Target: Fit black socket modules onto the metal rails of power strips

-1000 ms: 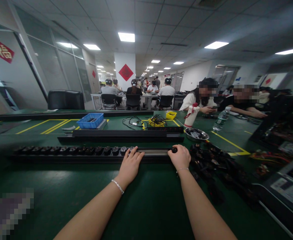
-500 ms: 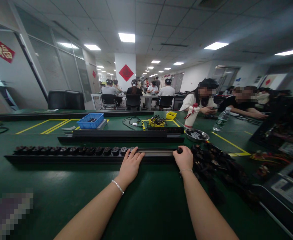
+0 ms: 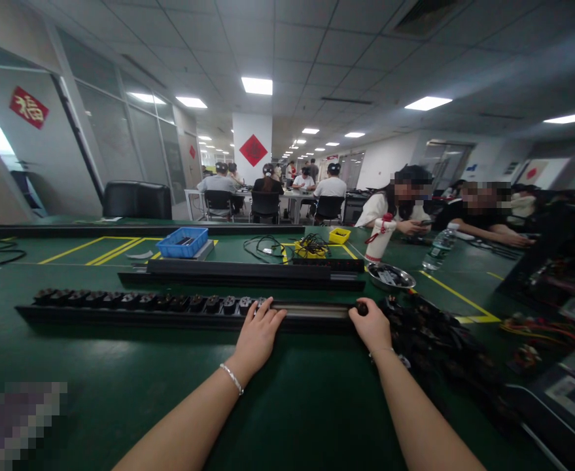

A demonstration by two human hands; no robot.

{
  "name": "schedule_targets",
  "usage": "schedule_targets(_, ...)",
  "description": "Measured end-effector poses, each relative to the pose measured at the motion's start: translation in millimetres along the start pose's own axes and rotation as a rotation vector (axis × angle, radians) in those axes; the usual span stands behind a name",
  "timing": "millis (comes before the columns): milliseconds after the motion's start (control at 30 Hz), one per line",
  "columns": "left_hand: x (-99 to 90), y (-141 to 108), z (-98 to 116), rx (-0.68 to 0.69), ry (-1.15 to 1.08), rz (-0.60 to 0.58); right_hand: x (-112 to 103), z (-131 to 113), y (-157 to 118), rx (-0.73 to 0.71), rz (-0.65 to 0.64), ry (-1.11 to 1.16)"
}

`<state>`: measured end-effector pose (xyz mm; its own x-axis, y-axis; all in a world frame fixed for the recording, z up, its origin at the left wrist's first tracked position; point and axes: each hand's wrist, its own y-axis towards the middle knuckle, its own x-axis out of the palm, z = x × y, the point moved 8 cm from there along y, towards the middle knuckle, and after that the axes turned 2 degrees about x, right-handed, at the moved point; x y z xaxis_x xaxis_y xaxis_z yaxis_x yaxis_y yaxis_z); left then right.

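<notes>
A long black rail (image 3: 135, 317) lies across the green table, with a row of round black sockets (image 3: 196, 303) in its left and middle part. My left hand (image 3: 260, 327) rests on the rail at the last socket of the row, its fingers spread apart. Near the rail's right end, my right hand (image 3: 371, 324) pinches a small round black part (image 3: 362, 307). Between my hands, the rail's channel shows no sockets. Right of my right hand lies a heap of black parts (image 3: 429, 340).
Behind the rail are another black rail (image 3: 248, 273), a blue basket (image 3: 183, 243), cables (image 3: 311, 244), a metal bowl (image 3: 391, 277), a white tumbler (image 3: 379, 241) and a bottle (image 3: 440, 247). Metal equipment (image 3: 569, 392) stands at the right. Two people sit across the table at the right.
My right hand has shifted slightly right with the small round part, away from my left hand. The whole view has tilted a little, and my left hand stays on the rail.
</notes>
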<state>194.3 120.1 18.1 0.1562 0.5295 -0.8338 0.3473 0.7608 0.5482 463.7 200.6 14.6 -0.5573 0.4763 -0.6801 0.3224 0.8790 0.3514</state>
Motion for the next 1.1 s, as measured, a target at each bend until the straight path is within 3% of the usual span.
schedule_targets(500,0.8,1,0,-0.013,-0.025,-0.018,-1,17,15,0.073,-0.033,0.012)
schedule_targets(833,-0.2,2,1,-0.02,-0.008,-0.017,0,17,20,0.009,-0.04,0.025)
schedule_targets(967,-0.8,2,1,-0.017,-0.007,-0.013,-12,36,28,0.072,0.024,0.025)
schedule_targets(1100,-0.7,3,0,-0.035,-0.02,-0.008,-17,55,40,0.017,0.0,0.031)
